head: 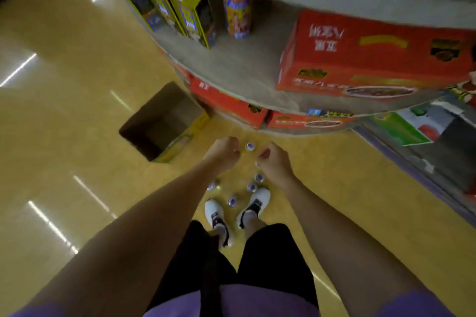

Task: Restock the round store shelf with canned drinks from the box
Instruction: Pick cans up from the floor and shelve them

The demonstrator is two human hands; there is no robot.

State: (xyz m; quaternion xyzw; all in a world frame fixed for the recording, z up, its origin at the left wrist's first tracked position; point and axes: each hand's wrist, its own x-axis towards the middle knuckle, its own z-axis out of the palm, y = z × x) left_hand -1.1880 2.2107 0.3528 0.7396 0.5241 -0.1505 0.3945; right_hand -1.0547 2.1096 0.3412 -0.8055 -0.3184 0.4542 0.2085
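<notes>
Glossy tan floor (64, 116), streaked with light reflections. Three yellow-green cartons (164, 2) upright in a row on the upper tier; one tall colourful pack (237, 11) stands just beside them. Large red carton (371, 54) further right, more red cartons (229, 103) below. Green-and-white package (409, 123) at right. White shoes (215, 211) on floor, black trousers (270, 257), purple shirt (231, 304).

Both arms hide some floor cans (250, 146); red carton (373, 54) cut off right.

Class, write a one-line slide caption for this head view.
Both fists hang above drink cans standing on the floor, between an open cardboard box and the round shelf.
</notes>
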